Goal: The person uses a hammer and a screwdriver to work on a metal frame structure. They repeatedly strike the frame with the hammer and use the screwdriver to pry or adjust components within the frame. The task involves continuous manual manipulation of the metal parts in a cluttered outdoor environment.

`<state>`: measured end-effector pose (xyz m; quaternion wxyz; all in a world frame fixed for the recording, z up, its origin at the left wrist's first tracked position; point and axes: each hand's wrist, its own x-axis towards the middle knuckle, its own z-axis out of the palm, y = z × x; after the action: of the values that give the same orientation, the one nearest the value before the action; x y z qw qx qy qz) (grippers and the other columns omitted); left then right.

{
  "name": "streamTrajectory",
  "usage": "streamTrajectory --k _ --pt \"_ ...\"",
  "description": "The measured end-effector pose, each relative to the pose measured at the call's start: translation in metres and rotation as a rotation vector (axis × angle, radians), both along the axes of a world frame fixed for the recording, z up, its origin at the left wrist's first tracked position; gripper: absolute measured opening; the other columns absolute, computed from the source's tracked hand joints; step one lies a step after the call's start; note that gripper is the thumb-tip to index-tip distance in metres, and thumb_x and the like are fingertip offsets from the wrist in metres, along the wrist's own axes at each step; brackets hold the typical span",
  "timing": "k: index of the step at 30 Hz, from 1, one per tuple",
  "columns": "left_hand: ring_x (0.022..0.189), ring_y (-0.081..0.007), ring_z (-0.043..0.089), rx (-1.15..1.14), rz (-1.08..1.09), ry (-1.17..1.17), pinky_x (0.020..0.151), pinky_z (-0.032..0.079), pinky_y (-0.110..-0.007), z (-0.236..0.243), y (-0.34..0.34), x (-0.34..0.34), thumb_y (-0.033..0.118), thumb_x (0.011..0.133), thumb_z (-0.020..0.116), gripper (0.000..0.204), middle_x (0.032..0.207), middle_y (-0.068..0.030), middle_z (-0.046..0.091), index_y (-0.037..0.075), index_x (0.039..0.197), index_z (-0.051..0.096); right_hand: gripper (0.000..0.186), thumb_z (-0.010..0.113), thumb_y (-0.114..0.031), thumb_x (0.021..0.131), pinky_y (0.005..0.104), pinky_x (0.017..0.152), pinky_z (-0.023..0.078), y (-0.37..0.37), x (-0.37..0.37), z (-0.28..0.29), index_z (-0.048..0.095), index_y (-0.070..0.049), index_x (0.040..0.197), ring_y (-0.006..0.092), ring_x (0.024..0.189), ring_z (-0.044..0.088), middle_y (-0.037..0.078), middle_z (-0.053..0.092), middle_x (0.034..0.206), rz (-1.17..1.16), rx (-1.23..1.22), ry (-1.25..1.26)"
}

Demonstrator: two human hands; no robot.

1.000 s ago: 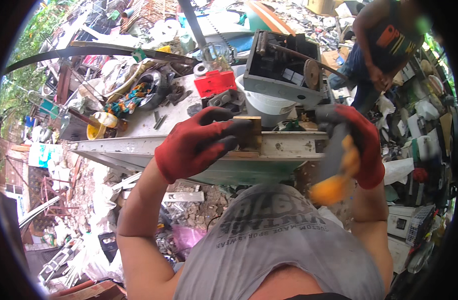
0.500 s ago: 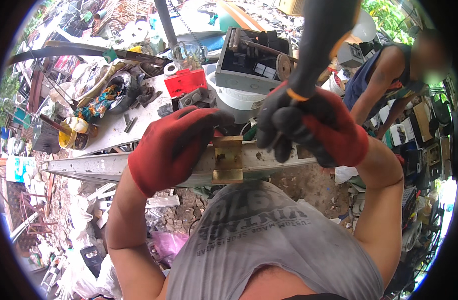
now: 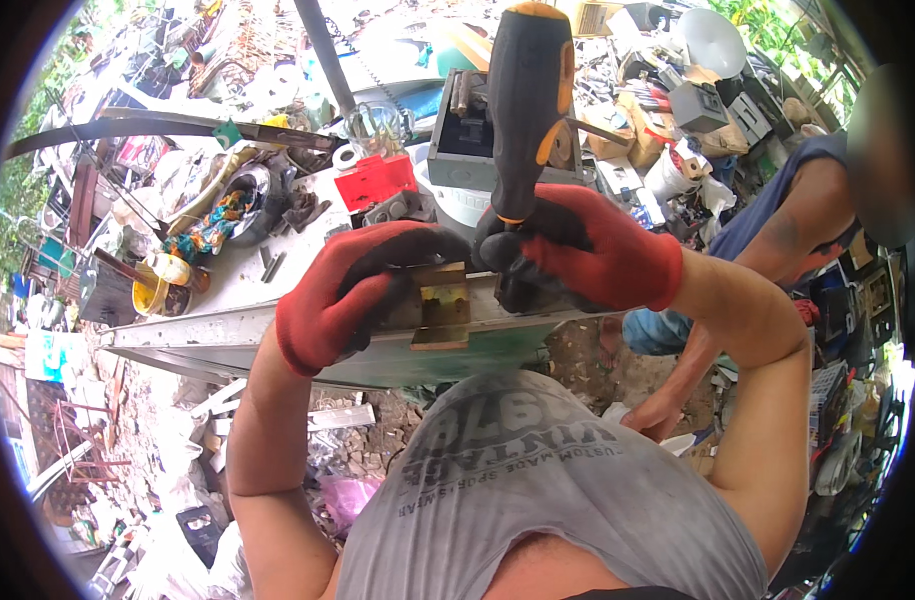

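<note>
My right hand (image 3: 588, 245), in a red-and-black glove, grips a large black-and-orange screwdriver (image 3: 528, 100) near its collar, handle up; the lower end is hidden among my fingers. My gloved left hand (image 3: 353, 290) has bent fingers at the left and upper side of a brass-coloured bracket (image 3: 443, 300); what they grip is partly hidden. The bracket lies on a pale metal rail (image 3: 198, 330) along the bench edge, just left of my right hand.
Behind my hands stand a red plastic box (image 3: 373, 180), a white bucket (image 3: 448, 205) and a grey metal box (image 3: 458, 160). A yellow container (image 3: 148, 292) sits at left. A bent-over person (image 3: 778, 220) is close at right, arm reaching down past mine. Scrap surrounds us.
My right hand has swung the screwdriver from handle-down to upright and brought it left toward the bracket. The other person has bent down and come closer.
</note>
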<state>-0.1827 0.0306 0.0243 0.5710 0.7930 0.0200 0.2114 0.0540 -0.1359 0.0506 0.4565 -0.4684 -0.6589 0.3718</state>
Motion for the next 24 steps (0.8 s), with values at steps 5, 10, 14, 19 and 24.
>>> streamTrajectory --k 5,10,14,19,24 --pt "0.114 -0.0261 0.065 0.01 -0.132 0.078 0.103 0.047 -0.038 0.016 0.001 0.008 0.031 0.091 0.055 0.053 0.122 -0.0189 0.069 -0.008 0.127 0.064 0.028 0.052 0.003 0.102 0.0274 0.091 0.05 0.0 0.002 0.002 0.059 0.0 0.129 0.0061 0.1 0.057 0.002 0.068 0.108 0.018 -0.192 0.238" --pt "0.11 -0.0218 0.063 -0.043 -0.131 0.174 0.101 0.047 -0.036 0.02 -0.001 0.015 0.03 0.093 0.06 0.052 0.119 -0.0157 0.068 -0.007 0.129 0.062 0.027 0.061 -0.006 0.103 0.0331 0.092 0.057 -0.001 0.011 0.011 0.057 0.001 0.13 0.0158 0.105 0.069 0.008 0.07 0.116 0.056 -0.195 0.091" --pt "0.106 -0.0156 0.062 -0.151 -0.154 0.038 0.092 0.052 -0.032 0.013 -0.008 0.022 0.018 0.097 0.061 0.049 0.122 -0.0127 0.064 -0.002 0.141 0.052 0.02 0.067 -0.003 0.096 0.0294 0.083 0.054 0.005 0.007 0.036 0.065 0.001 0.116 0.0113 0.093 0.067 0.008 0.073 0.105 0.072 -0.083 -0.302" --pt "0.106 -0.0149 0.06 0.108 -0.187 -0.133 0.09 0.051 -0.031 0.006 -0.001 0.03 0.016 0.098 0.063 0.059 0.12 -0.0114 0.062 -0.001 0.15 0.04 0.014 0.074 -0.003 0.09 0.0281 0.069 0.05 0.001 -0.002 0.051 0.072 -0.001 0.104 0.0064 0.078 0.06 0.003 0.071 0.087 -0.085 -0.092 -0.491" --pt "0.106 -0.0151 0.06 -0.046 -0.169 -0.168 0.09 0.051 -0.032 0.001 -0.008 0.04 0.024 0.101 0.064 0.056 0.119 -0.0117 0.061 -0.003 0.147 0.046 0.019 0.079 -0.004 0.087 0.0296 0.063 0.049 0.002 0.002 0.028 0.073 -0.002 0.105 0.0067 0.069 0.057 0.003 0.067 0.075 -0.128 0.053 -0.393"
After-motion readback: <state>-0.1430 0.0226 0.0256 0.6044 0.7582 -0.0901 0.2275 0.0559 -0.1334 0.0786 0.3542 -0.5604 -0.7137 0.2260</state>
